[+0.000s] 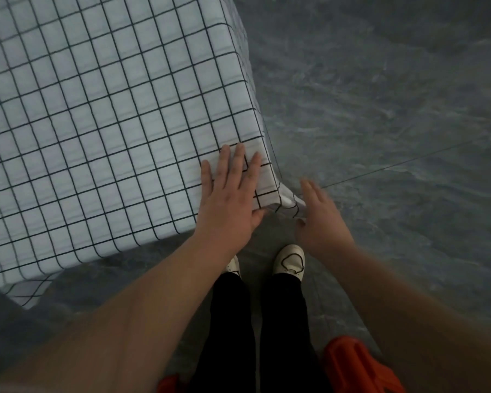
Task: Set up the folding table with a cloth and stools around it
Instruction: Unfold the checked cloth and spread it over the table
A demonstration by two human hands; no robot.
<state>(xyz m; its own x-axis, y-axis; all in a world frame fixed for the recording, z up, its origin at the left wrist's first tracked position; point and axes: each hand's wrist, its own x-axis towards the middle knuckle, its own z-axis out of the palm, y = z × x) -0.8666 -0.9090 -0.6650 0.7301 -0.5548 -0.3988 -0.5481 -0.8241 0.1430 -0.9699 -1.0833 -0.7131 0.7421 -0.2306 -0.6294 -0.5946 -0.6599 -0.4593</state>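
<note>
Head view. Checked cloth [97, 123]: draped over the folding table, near corner hanging. Left hand [230, 194]: flat on that corner, fingers straight. Right hand [321, 219]: beside the hanging corner, fingers extended, gripping nothing. Red stool [357, 367]: behind the feet. Risk: a one-sided tug could drag the cloth askew.

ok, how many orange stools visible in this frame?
2, both partly cut off at the bottom edge: one orange plastic stool at lower right behind the person's right leg, another orange plastic piece at bottom centre-left. More may sit hidden behind the grid-patterned white cloth.
</note>
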